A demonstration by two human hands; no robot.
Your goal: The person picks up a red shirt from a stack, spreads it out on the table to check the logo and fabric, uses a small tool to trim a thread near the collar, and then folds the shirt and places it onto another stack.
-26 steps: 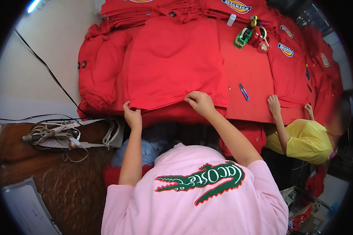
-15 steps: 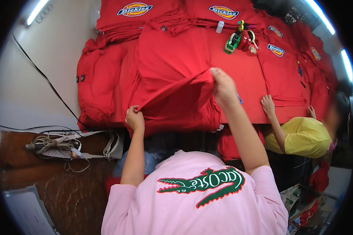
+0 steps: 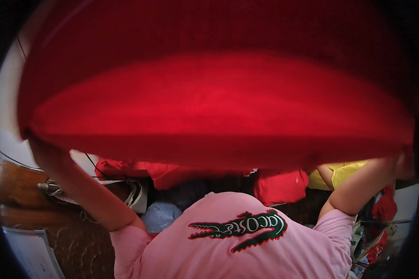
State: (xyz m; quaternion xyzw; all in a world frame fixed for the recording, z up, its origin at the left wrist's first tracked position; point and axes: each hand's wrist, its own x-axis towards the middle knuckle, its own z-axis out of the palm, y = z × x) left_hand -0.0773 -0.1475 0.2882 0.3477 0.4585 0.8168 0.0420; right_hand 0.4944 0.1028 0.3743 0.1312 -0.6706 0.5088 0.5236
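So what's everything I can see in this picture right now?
Red garment: one, red, lifted up close to the camera, filling the upper picture.
Red clothes: a pile, count unclear, red, below the lifted garment's edge.
Cables: a bundle, grey and white, on the brown wooden surface at left.
Blue thing: one, pale blue, below the pile; kind unclear.
Other person's sleeve: one, yellow, at right.
Pink shirt: one, pink with a green crocodile, on the person.
Left hand: at the garment's left edge, mostly hidden.
Right hand: at its right edge, mostly hidden.
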